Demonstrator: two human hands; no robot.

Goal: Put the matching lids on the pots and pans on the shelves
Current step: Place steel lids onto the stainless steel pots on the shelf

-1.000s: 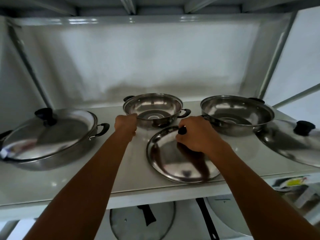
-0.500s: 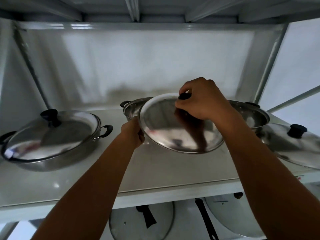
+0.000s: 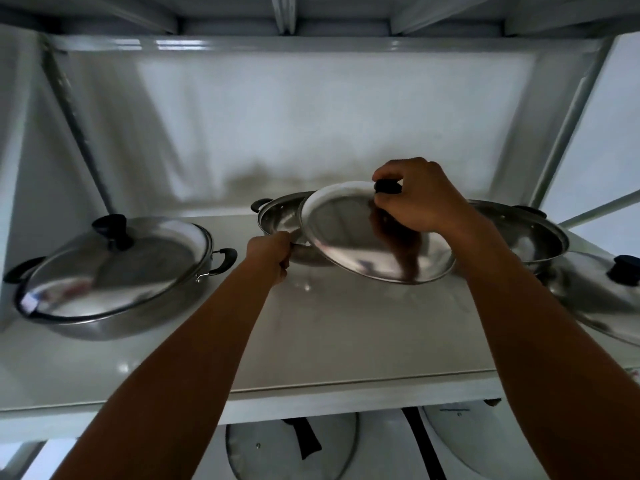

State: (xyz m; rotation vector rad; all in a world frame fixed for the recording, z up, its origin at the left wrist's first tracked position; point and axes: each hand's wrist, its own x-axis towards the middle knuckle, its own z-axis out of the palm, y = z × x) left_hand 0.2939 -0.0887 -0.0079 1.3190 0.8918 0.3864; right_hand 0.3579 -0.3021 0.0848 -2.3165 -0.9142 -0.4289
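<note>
A round stainless-steel lid with a black knob [image 3: 374, 237] hung tilted above the shelf [image 3: 346, 341], its knob pinched in the right-hand fingers [image 3: 391, 174] and its near edge lower than them. Just behind it stood a small open stainless-steel pot with black side handles [image 3: 277, 220], its near rim gripped by the left-hand fingers [image 3: 284, 259]. The lid overlapped the pot's right part. Just right of the right-hand fingers stood a wide open steel pan [image 3: 533, 237], and beyond it a domed steel lid with a black knob [image 3: 588, 296] lay at the shelf's edge. Well left of the left-hand fingers sat a wide steel pan with black handles [image 3: 104, 327], covered by its black-knobbed lid [image 3: 138, 265].
</note>
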